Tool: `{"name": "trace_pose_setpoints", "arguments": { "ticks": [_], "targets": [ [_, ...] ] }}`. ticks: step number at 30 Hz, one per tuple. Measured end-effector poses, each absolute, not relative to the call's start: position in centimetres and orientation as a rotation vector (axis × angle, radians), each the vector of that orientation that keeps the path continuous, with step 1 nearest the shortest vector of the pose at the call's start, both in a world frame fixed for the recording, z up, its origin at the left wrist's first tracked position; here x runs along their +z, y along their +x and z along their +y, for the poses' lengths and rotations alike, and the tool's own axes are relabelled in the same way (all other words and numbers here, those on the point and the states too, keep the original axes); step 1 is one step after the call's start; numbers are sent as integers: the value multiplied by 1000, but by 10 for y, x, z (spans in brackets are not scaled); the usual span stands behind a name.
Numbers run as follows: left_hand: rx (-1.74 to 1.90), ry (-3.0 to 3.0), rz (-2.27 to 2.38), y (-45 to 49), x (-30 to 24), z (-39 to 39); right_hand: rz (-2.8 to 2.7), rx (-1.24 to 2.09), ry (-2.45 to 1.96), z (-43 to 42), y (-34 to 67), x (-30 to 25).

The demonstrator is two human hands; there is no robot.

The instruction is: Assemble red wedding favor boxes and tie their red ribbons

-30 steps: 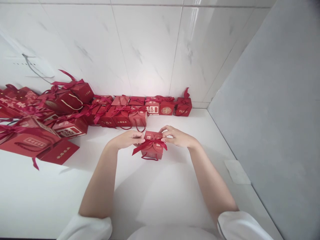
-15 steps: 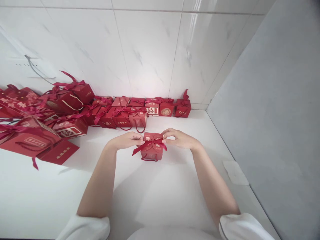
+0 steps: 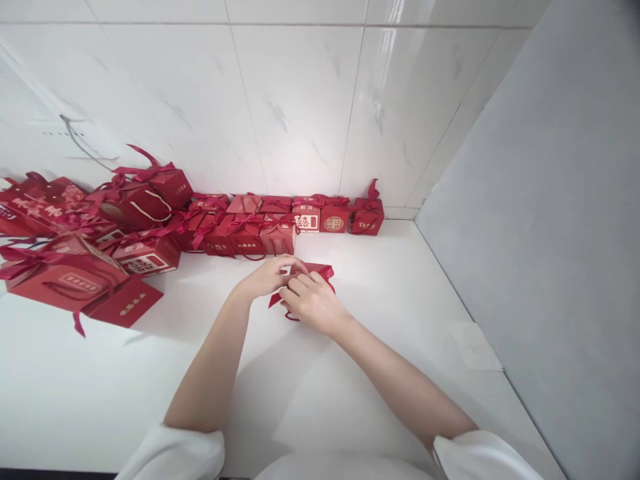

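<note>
A small red gift box (image 3: 320, 270) with a dark red ribbon sits on the white table in front of me, mostly hidden behind my hands. My right hand (image 3: 311, 303) lies over the near side of the box, fingers curled on it. My left hand (image 3: 270, 275) reaches in from the left and pinches at the top of the box, where the ribbon runs. Ribbon ends stick out at the lower left and upper right of my hands.
A row of small red ribboned boxes (image 3: 280, 223) lines the tiled back wall. Larger red boxes and bags (image 3: 75, 267) are heaped at the left. A grey wall (image 3: 550, 233) bounds the table on the right, with a white paper patch (image 3: 477, 347) by its edge.
My right hand has swung from the box's right side across its front, covering it. My left hand has shifted a little to the right onto the top. The ribbon bow no longer shows.
</note>
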State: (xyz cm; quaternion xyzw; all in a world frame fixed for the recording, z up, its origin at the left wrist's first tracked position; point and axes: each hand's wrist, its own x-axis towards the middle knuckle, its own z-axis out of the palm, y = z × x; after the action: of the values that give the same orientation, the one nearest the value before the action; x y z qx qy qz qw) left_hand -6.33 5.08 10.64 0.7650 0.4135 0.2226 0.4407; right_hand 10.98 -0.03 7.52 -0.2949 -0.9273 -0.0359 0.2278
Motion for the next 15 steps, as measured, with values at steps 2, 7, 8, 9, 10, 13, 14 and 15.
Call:
{"name": "trace_pose_setpoints", "arguments": {
  "ticks": [2, 7, 8, 9, 10, 13, 14, 15],
  "targets": [
    [533, 1883, 989, -62, 105, 51, -2569, -19, -843, -2, 110, 77],
    [498, 1851, 1042, -60, 108, 49, -2602, 666, -882, -5, 143, 108],
    [497, 1850, 1062, -60, 109, 48, -2605, 748, -899, -5, 151, 114],
    [495, 1847, 1077, -60, 109, 48, -2614, 802, -931, -5, 157, 119],
    [490, 1841, 1086, -61, 109, 48, -2624, 836, -971, -4, 163, 123],
    [474, 1838, 1097, -61, 109, 49, -2653, 899, -1103, -4, 171, 128],
    [464, 1835, 1098, -61, 109, 48, -2656, 905, -1138, -5, 172, 128],
    [454, 1831, 1101, -61, 110, 48, -2658, 903, -1164, -5, 172, 128]
  ]
}}
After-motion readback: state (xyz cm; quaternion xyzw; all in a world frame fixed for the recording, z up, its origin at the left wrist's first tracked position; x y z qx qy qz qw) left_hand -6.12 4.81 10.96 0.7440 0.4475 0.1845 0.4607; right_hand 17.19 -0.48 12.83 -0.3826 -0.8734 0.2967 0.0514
